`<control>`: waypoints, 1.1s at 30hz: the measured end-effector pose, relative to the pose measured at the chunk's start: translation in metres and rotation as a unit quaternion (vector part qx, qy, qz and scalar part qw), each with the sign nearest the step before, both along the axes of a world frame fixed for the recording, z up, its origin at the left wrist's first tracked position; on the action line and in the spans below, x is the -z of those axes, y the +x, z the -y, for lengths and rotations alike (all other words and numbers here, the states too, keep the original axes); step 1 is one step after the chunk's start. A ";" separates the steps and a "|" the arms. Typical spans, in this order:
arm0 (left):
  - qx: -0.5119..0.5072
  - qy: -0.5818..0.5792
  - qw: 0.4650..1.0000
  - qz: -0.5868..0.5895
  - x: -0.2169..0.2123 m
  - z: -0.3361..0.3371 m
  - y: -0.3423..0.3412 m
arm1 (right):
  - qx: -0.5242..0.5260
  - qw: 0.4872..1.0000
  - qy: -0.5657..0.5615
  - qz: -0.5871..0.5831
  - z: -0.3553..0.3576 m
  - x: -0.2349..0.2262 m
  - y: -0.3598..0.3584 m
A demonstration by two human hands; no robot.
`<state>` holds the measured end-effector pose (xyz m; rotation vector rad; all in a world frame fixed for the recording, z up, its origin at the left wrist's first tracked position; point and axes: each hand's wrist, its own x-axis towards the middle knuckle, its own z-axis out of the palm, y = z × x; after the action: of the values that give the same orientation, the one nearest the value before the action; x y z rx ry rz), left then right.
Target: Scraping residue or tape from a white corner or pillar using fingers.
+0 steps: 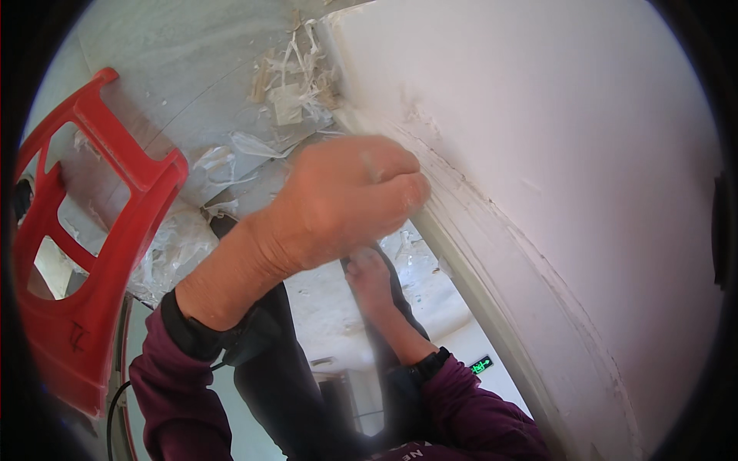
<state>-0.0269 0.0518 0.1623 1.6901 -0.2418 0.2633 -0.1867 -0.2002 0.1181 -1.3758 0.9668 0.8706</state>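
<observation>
My left hand point(354, 192) is raised in the middle of the view, closed into a fist with the thumb side toward the white wall panel point(553, 154). Its knuckles are near the strip of pale trim point(461, 207) along the panel's lower edge; I cannot tell whether they touch. Anything inside the fist is hidden. Lower down, my right hand point(370, 280) is small and blurred by my right leg point(396, 307). Its fingers look bent, but their tips are hidden, so I cannot tell what they grip. Purple sleeves and black wristbands show on both arms.
A red plastic stool point(134, 165) lies tipped at the left. Torn clear plastic film point(165, 250) and pale scraps point(288, 104) litter the grey floor point(184, 46). A black cable point(115, 399) runs at lower left. A green lit sign point(482, 364) shows at lower right.
</observation>
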 end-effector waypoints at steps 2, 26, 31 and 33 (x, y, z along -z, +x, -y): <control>-0.019 -0.014 0.999 -0.031 -0.007 0.005 -0.002 | 0.017 1.000 -0.006 -0.005 -0.002 -0.003 0.000; -0.010 -0.506 0.781 -0.365 -0.086 0.010 0.007 | -0.064 0.996 -0.025 0.048 -0.002 -0.024 0.000; 0.016 -0.536 0.771 -0.343 -0.116 0.003 0.011 | -0.050 0.998 0.007 0.041 -0.007 -0.029 0.011; 0.035 -0.563 0.759 -0.325 -0.126 -0.001 0.010 | -0.047 0.998 0.017 0.041 -0.007 -0.033 0.014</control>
<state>-0.0167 0.0527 0.2880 0.4733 0.3451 -0.2380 -0.1723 -0.1933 0.1514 -1.4264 0.8277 0.8902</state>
